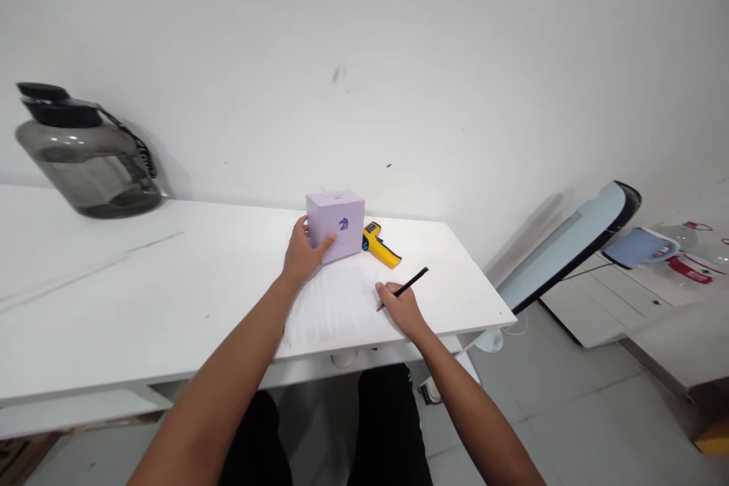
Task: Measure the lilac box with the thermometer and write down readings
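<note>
My left hand point(304, 249) grips the lower left side of a lilac box point(344, 214), thumb across its front face. The box bears a dark purple emblem and stands on the desk. Between the fingers of my right hand point(402, 309) is a black pencil point(414, 280), its tip down near a sheet of paper point(336, 311). The paper lies in front of the box, and faint grey marks cover it. Just right of the box, a yellow-and-black infrared thermometer gun point(383, 247) rests on the desk.
A large grey translucent water jug point(96, 163) stands at the left against the wall. The white desk point(171, 266) ends at the right. Beyond that edge are a tilted light-blue panel point(561, 250) with a black rim, a blue mug point(638, 246) and clear bottles point(692, 237).
</note>
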Available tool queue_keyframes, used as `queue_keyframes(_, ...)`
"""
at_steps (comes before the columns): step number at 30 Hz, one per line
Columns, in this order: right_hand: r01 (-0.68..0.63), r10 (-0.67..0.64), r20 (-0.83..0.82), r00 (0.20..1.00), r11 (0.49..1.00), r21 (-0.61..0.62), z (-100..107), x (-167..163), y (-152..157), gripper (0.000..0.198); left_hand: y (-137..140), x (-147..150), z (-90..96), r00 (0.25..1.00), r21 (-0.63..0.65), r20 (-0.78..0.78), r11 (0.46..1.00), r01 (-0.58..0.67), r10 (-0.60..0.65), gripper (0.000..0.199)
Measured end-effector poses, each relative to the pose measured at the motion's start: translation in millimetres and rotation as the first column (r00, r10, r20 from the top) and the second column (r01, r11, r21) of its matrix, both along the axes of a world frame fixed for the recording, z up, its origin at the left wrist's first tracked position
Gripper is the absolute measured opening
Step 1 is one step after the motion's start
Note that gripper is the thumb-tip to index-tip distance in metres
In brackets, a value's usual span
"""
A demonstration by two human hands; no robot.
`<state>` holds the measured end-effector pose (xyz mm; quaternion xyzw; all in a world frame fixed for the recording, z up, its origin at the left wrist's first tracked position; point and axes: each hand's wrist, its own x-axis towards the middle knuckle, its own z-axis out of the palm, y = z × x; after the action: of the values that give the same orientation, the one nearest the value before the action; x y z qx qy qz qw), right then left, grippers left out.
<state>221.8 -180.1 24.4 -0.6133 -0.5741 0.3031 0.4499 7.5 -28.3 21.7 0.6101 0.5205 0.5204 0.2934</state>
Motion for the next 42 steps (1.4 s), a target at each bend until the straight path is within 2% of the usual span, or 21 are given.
queue_keyframes(4,-0.02,0.02,0.018,1.0,1.0,0.01,-5.5,1.1,2.1,0.042,-5.1,-2.3,-2.5,0.999,0.009,0.004,0.999,0.038,-0.038,0.094)
queue_keyframes(13,-0.014,0.013,0.078,0.997,1.0,0.007,-15.0,0.1,6.2,0.038,-14.7,-2.6,-1.6,0.981,0.007,-0.191,0.999,0.036,-0.034,0.11)
queue_keyframes(15,-0.012,0.012,0.074,0.997,1.0,0.004,-16.9,0.0,7.4,0.039,-12.1,-3.9,-1.4,0.974,0.096,-0.227,0.995,0.007,0.015,0.112)
queue_keyframes(17,-0.014,0.014,0.073,0.997,1.0,0.002,-18.4,-0.6,8.5,0.039,-10.9,-8.7,3.7,0.962,0.281,-0.228,0.956,-0.081,0.149,0.105)
queue_keyframes(20,-0.014,0.013,0.067,0.998,1.0,0.005,-18.5,-3.0,9.3,0.039,-24.9,-18.3,21.7,0.904,0.556,-0.163,0.794,-0.247,0.395,0.077)
queue_keyframes(22,-0.008,0.007,0.049,0.999,1.0,0.017,-17.3,-5.2,9.4,0.039,-52.8,-19.1,31.7,0.9,0.609,-0.188,0.765,-0.208,0.394,0.061)
queue_keyframes(23,-0.007,0.006,0.038,0.999,1.0,0.023,-16.7,-6.1,9.3,0.039,-72.8,-16.4,32.4,0.901,0.61,-0.255,0.782,-0.132,0.351,0.052)
queue_keyframes(24,-0.008,0.007,0.028,1.0,1.0,0.027,-16.2,-6.8,9.2,0.039,-95.9,-11.7,28.9,0.88,0.584,-0.39,0.812,0.007,0.273,0.047)
queue_keyframes(26,-0.018,0.017,0.011,1.0,0.999,0.031,-15.6,-7.1,9.1,0.038,-145.9,2.5,9.1,0.771,0.472,-0.623,0.849,0.239,0.129,0.049)
queue_keyframes(28,-0.03,0.03,0.0,1.0,0.999,0.033,-15.6,-6.4,9.1,0.038,-189.7,18.5,-21.6,0.677,0.395,-0.729,0.87,0.296,0.101,0.059)
queue_keyframes(30,-0.038,0.038,-0.002,0.999,0.999,0.035,-15.6,-5.5,9.3,0.037,-217.0,31.7,-51.4,0.644,0.382,-0.752,0.89,0.249,0.143,0.065)
queue_keyframes(32,-0.043,0.043,0.002,0.999,0.998,0.041,-15.3,-4.8,9.3,0.036,-226.7,39.9,-70.4,0.629,0.395,-0.755,0.894,0.211,0.185,0.065)
queue_keyframes(34,-0.049,0.049,0.007,0.999,0.998,0.047,-14.7,-4.6,9.1,0.036,-226.2,44.7,-76.2,0.622,0.403,-0.752,0.899,0.171,0.219,0.065)
queue_keyframes(39,-0.067,0.067,0.003,0.998,0.996,0.055,-14.7,-5.0,8.0,0.035,-224.4,55.8,-64.9,0.568,0.396,-0.773,0.915,0.081,0.284,0.063)
queue_keyframes(42,-0.073,0.074,-0.004,0.997,0.996,0.057,-15.7,-5.0,7.7,0.035,-226.1,60.5,-64.8,0.54,0.398,-0.784,0.916,0.055,0.308,0.061)
